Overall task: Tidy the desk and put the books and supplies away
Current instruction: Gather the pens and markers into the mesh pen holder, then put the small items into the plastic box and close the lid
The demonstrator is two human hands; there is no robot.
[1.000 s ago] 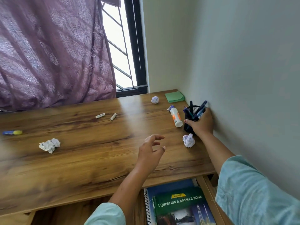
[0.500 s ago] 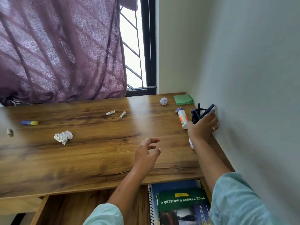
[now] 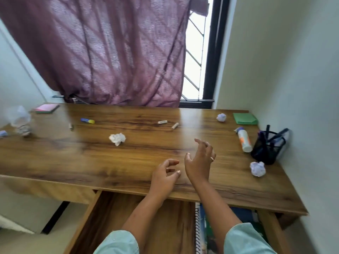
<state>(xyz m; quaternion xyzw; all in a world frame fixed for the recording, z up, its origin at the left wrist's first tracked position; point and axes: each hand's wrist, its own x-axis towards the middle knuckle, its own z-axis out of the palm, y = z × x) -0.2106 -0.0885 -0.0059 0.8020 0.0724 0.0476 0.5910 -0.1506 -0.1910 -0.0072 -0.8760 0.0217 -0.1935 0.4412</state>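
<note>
i see two bare forearms in the head view, each coming out of a loose pale mint-green sleeve. left sleeve [image 3: 117, 243] ends in a rounded, rolled-looking cuff near the elbow; right sleeve [image 3: 245, 239] is wider, with soft folds in the cloth. left hand [image 3: 163, 177] wears nothing i can make out. right hand [image 3: 199, 162] has a thin band ring [image 3: 212, 158], pale metal, on one finger. nails short and light-tipped.
</note>
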